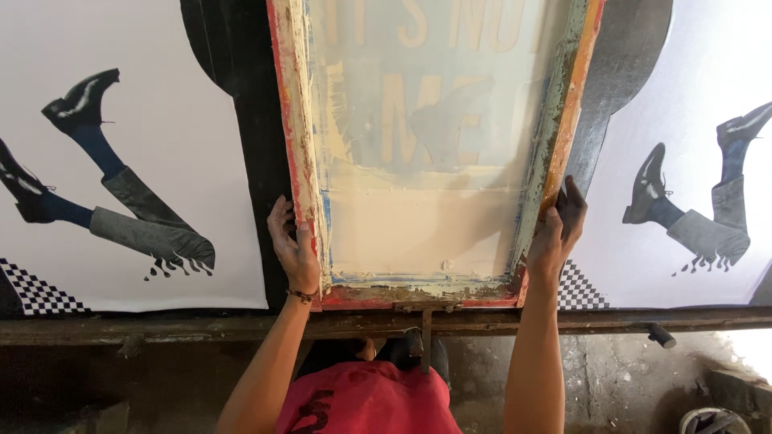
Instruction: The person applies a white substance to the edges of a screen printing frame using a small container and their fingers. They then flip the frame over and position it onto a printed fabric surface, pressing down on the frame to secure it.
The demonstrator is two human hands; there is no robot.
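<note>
A wooden screen-printing frame with paint-stained red and cream edges lies on the long table, its mesh showing pale letter shapes and a cream ink patch. My left hand grips the frame's left rail near the near corner. My right hand grips the right rail near the other near corner. Both thumbs rest on the rails.
White printed sheets showing legs in black shoes and a checkered strip lie left and right of the frame on a black surface. A rusty metal rail runs along the table's near edge, with a small handle at right.
</note>
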